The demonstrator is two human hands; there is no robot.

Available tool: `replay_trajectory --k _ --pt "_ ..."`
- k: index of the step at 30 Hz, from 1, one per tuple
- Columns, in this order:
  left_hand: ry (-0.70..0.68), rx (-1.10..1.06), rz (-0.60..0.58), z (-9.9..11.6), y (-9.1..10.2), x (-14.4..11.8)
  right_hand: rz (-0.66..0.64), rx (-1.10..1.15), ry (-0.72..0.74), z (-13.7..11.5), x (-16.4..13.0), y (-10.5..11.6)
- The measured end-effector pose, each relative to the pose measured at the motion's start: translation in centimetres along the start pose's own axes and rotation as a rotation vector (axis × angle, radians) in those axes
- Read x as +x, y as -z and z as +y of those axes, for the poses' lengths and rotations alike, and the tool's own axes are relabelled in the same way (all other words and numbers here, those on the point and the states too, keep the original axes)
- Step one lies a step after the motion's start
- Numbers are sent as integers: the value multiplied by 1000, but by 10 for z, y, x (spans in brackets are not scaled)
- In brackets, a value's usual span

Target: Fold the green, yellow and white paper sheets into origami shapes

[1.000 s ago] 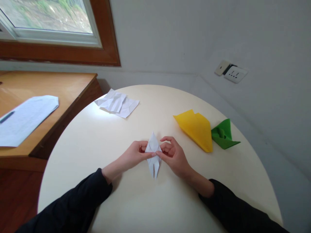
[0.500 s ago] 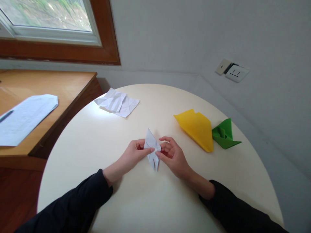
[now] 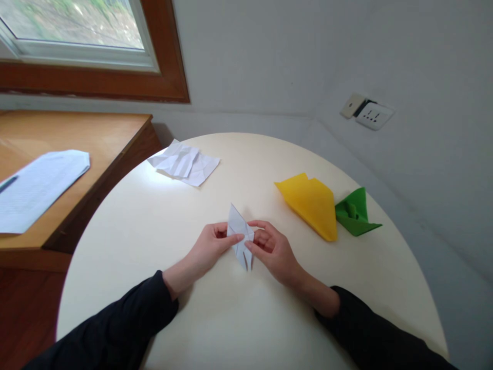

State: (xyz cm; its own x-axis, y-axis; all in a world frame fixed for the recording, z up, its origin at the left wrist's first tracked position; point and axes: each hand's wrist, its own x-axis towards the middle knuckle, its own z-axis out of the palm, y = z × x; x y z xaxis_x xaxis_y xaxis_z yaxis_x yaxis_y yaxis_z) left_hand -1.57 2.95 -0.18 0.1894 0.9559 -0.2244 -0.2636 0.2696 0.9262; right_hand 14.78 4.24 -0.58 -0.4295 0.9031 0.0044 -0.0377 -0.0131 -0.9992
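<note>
We hold the folded white paper model [image 3: 239, 234] just above the round table [image 3: 215, 318], mid-table, left hand [image 3: 211, 245] and right hand [image 3: 271, 248] each pinching its waist. Uneven pulls could tear its creases. Yellow paper [image 3: 310, 203] lies right.

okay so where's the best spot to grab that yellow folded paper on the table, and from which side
Probably the near pointed tip of the yellow folded paper, coming from the near side beside the right hand. It lies flat on the round table and narrows there to a thin corner, with the green folded paper crowding its far-right edge.
</note>
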Motion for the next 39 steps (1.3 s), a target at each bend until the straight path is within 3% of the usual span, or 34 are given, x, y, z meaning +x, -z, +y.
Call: replay_trajectory --k 15,30,39 --pt "-24 143 -38 -2 5 3 70 -10 35 0 -1 1" --pt "-59 274 -14 1 2 1 67 -197 114 4 -1 3" --pt "-44 320 -41 5 1 -1 68 -186 114 3 -2 3"
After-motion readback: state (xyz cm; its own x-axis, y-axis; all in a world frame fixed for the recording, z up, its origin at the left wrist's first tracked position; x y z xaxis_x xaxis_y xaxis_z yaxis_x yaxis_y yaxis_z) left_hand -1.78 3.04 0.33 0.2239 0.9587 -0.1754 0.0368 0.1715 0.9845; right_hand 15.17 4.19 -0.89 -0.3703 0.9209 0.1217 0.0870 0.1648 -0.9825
